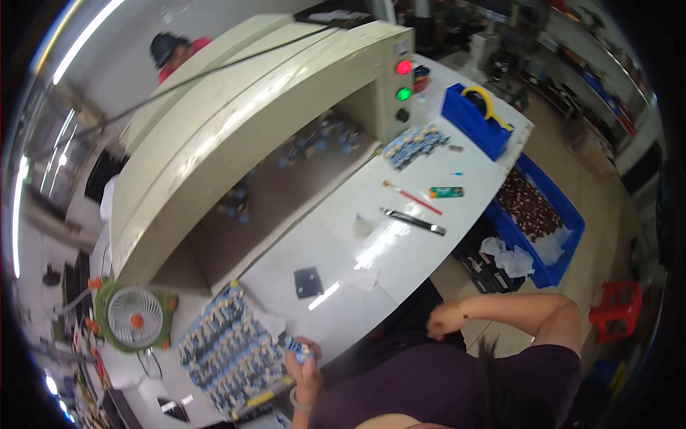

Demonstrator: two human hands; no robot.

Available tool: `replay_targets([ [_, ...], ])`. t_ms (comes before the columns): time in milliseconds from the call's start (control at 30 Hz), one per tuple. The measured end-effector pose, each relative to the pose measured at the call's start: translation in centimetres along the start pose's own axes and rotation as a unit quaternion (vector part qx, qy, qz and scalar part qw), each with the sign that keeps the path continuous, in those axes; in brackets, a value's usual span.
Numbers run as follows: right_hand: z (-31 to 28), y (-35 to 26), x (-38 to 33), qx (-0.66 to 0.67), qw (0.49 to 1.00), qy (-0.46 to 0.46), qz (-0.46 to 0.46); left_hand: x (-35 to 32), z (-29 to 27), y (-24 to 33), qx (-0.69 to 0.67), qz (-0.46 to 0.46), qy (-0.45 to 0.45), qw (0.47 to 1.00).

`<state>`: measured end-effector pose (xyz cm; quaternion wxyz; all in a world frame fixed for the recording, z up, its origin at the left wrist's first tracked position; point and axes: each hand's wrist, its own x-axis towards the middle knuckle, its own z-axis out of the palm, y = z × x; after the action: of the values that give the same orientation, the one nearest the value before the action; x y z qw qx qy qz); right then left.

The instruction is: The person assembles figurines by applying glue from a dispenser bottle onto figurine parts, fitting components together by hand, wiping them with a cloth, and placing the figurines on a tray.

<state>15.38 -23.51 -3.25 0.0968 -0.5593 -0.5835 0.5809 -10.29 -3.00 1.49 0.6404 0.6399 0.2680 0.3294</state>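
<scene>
Looks partway: left hand [306,370]'s grip clamped on a small blue piece [299,350] at the table [339,250]'s near left, right hand [445,319] curled, can't tell if empty; scattered pieces [324,131] inside the machine [236,136], packed rows [230,350] outside.

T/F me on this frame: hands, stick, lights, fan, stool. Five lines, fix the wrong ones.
1. The left hand holds a blue-and-white piece. True.
2. The right hand holds the red stick. False: the red stick lies on the table, apart from the right hand.
3. On the machine, the red light sits above the green light. True.
4. The fan is left of the rows of pieces. True.
5. The red stool stands on the table. False: the red stool stands on the floor.
</scene>
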Motion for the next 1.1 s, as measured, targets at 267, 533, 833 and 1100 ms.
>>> replay_targets([
  [267,-7.3,-11.0,7.9,-0.208,0.917,0.314,-0.134,0.6,0.4,-0.1,-0.139,-0.073,-0.040,0.987],
  [533,-7.7,-7.8,11.1,-0.213,0.804,0.551,-0.070,1.3,0.3,0.0,-0.073,-0.058,0.017,0.996],
  [833,-5.9,-11.6,9.1,-0.012,0.838,0.501,-0.213,2.0,0.9,0.8,0.178,0.040,-0.030,0.983],
  [1100,-4.9,-14.4,9.9,-0.191,0.774,0.474,-0.375,1.8,2.0,0.3,0.226,0.088,-0.005,0.970],
])
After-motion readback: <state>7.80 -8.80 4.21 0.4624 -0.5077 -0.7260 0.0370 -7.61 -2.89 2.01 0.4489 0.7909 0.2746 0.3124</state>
